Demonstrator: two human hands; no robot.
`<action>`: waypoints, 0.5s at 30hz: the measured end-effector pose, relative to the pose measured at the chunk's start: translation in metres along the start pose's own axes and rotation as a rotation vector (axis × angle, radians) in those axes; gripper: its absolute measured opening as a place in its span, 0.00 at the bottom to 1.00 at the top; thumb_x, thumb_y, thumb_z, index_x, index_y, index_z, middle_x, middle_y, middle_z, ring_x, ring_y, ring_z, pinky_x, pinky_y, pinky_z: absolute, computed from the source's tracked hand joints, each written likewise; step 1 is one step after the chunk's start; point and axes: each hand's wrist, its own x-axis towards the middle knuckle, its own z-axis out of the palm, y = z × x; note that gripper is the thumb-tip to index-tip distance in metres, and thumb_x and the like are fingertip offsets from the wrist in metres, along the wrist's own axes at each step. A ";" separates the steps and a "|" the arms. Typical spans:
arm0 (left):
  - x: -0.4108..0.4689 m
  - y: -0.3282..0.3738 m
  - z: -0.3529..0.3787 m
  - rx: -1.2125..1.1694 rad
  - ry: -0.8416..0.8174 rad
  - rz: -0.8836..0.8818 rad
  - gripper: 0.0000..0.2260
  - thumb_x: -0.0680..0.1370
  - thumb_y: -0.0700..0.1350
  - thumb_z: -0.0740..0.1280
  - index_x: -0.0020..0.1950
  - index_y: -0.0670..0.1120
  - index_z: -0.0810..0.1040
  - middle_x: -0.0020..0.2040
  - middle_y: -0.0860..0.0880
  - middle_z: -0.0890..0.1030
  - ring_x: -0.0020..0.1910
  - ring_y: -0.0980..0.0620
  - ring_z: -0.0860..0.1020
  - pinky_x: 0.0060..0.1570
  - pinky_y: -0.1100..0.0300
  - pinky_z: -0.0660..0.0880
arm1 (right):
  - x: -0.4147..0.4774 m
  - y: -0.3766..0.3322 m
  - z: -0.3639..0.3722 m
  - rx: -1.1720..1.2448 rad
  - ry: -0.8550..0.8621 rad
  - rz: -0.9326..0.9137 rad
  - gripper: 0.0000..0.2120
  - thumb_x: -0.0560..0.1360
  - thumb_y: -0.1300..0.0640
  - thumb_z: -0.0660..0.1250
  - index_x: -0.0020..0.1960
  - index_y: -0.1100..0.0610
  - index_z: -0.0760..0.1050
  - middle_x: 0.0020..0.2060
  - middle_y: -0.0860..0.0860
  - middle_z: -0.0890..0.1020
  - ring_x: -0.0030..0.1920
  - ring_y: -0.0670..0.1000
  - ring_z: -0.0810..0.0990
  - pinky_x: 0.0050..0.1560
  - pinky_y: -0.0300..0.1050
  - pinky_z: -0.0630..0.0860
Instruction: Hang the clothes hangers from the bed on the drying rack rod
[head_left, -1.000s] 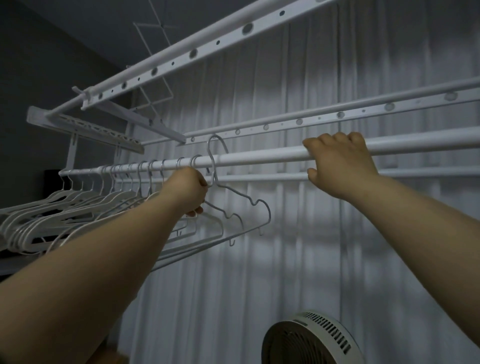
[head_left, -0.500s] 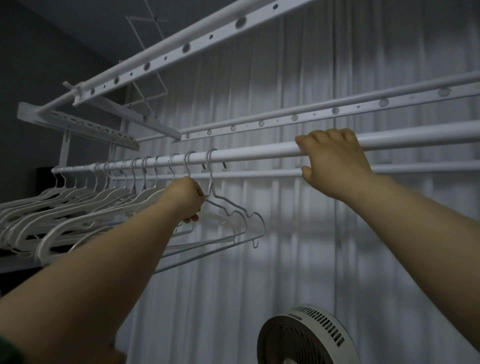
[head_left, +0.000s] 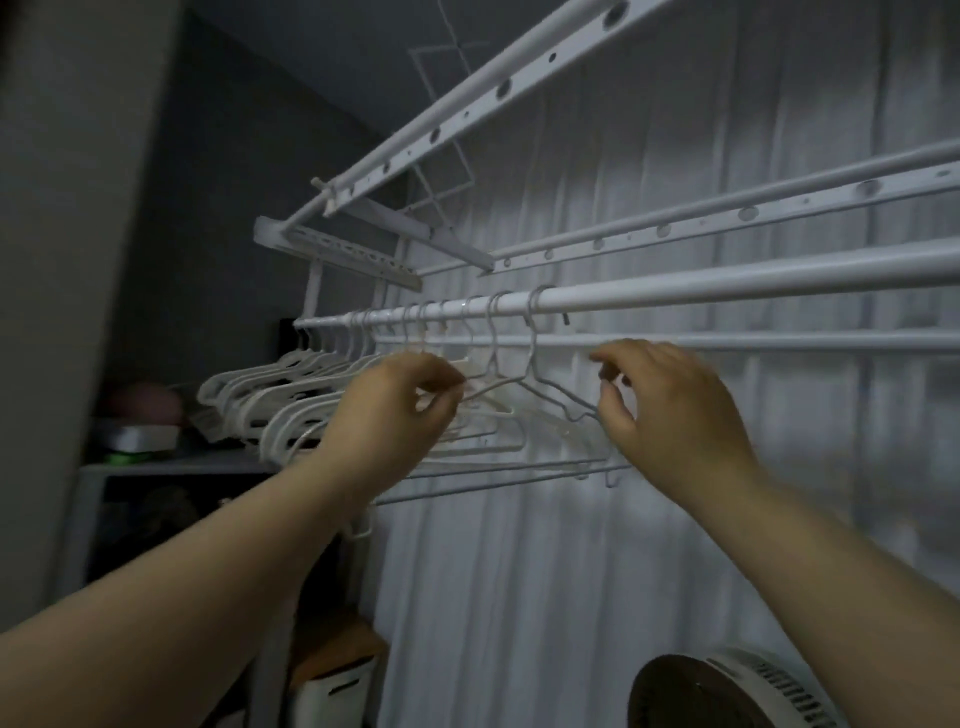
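Our right hand (head_left: 675, 421) has come off the rod (head_left: 727, 283) and dropped to the wire hanger (head_left: 553, 395), which now hangs hooked on that rod, and our view has swung left. Nearest us, at five o'clock, sits a round fan (head_left: 753, 686). Both our forearms reach up and away from us. Our left hand (head_left: 389, 415) has its fingers curled and pinches the hanger's left arm. At three o'clock from it, our right hand bends its fingers at the hanger's right shoulder, the thumb at the wire; blur keeps us from telling whether it grips. At nine o'clock from the hands, a packed row of white hangers (head_left: 291, 405) fills the same rod. Beyond hangs a pale curtain (head_left: 519, 571), and at eight o'clock stands a dark shelf (head_left: 171, 462).
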 end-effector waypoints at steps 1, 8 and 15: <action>-0.013 -0.008 -0.011 0.023 -0.014 -0.018 0.07 0.75 0.40 0.66 0.51 0.43 0.82 0.44 0.51 0.80 0.42 0.57 0.76 0.41 0.71 0.70 | -0.003 -0.010 0.006 0.067 -0.047 0.041 0.10 0.68 0.65 0.63 0.47 0.62 0.80 0.35 0.57 0.83 0.34 0.60 0.81 0.34 0.47 0.76; -0.106 -0.063 -0.155 0.274 -0.067 -0.242 0.06 0.74 0.37 0.66 0.47 0.40 0.82 0.30 0.59 0.77 0.32 0.62 0.78 0.34 0.80 0.67 | 0.006 -0.132 0.008 0.502 -0.257 0.027 0.09 0.75 0.60 0.63 0.51 0.59 0.79 0.43 0.58 0.83 0.47 0.60 0.79 0.45 0.49 0.73; -0.251 -0.111 -0.371 0.480 -0.141 -0.608 0.06 0.75 0.41 0.67 0.40 0.45 0.82 0.19 0.69 0.73 0.27 0.75 0.73 0.32 0.77 0.67 | -0.001 -0.340 -0.019 0.606 -0.598 -0.308 0.10 0.77 0.54 0.60 0.55 0.54 0.76 0.51 0.54 0.82 0.52 0.56 0.78 0.49 0.47 0.73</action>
